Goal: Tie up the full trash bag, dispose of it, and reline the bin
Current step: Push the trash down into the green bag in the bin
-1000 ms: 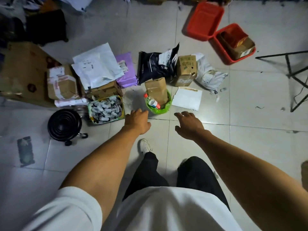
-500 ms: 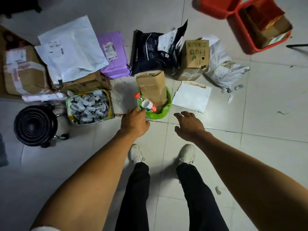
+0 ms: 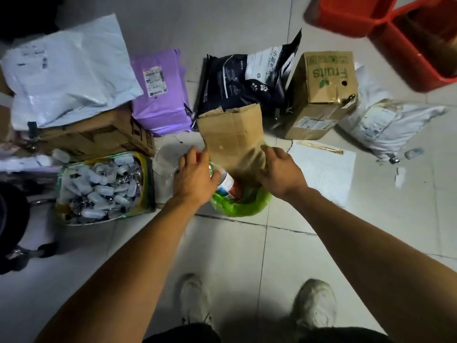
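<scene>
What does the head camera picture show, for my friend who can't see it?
A person's left hand and right hand reach into a small bin lined with a green plastic trash bag, stuffed with a tall brown cardboard piece and a plastic bottle. Parcels and boxes crowd the tiled floor behind.

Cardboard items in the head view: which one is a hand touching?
The torn brown cardboard piece standing in the green-lined bin; the right hand touches it. The printed "Fruits" cardboard box stands behind, untouched.
</scene>
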